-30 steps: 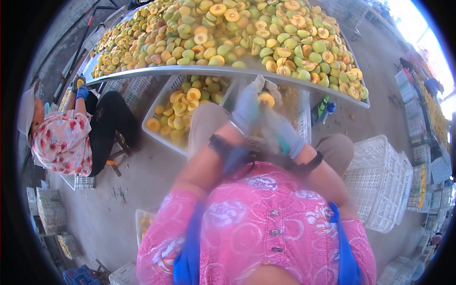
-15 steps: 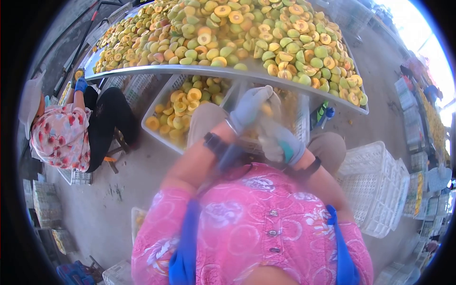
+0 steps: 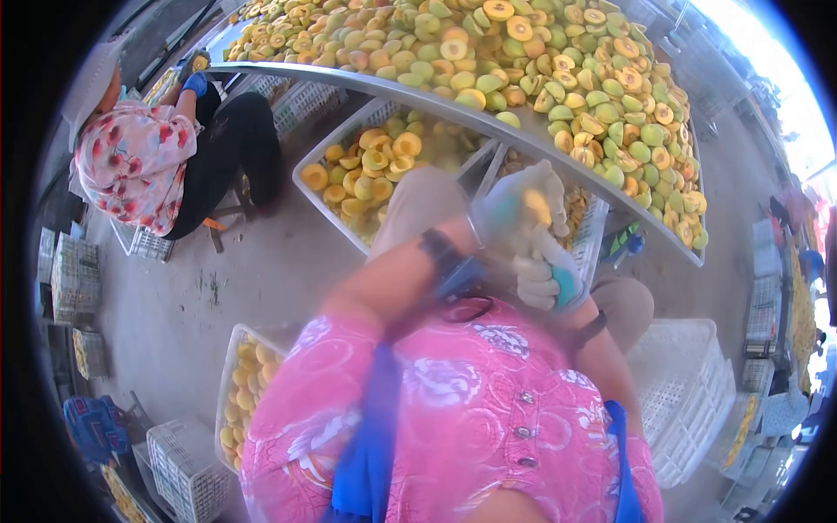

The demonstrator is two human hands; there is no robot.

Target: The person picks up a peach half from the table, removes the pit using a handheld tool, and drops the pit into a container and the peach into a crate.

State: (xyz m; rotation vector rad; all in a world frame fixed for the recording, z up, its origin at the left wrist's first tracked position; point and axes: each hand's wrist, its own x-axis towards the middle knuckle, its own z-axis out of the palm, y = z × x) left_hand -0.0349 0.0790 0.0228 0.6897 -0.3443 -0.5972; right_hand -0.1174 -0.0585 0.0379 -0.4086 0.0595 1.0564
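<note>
My left hand (image 3: 520, 202), in a pale glove with a teal patch, is closed around a yellow-orange peach half (image 3: 536, 207). Just below it, my right hand (image 3: 547, 277), gloved alike, has its fingers curled and its thumb up near the fruit. Whatever the right hand grips is hidden and blurred. Both hands are in front of my chest, above a crate (image 3: 595, 248) holding small brown pieces that look like peach stones. Left of that, a white crate (image 3: 307, 185) holds hollowed yellow peach halves.
A metal-edged table (image 3: 392, 90) heaped with cut peaches (image 3: 602, 105) spans the front. To the left a person (image 3: 139, 161) sits with a blue-gloved hand at the table. Stacked white crates (image 3: 676, 392) stand at my right; another crate (image 3: 228, 383) of peach halves is at lower left.
The view has swung, so the table edge now slants down to the right and the lower-left crate shows more. My hands remain close together, the peach half still in my left hand.
</note>
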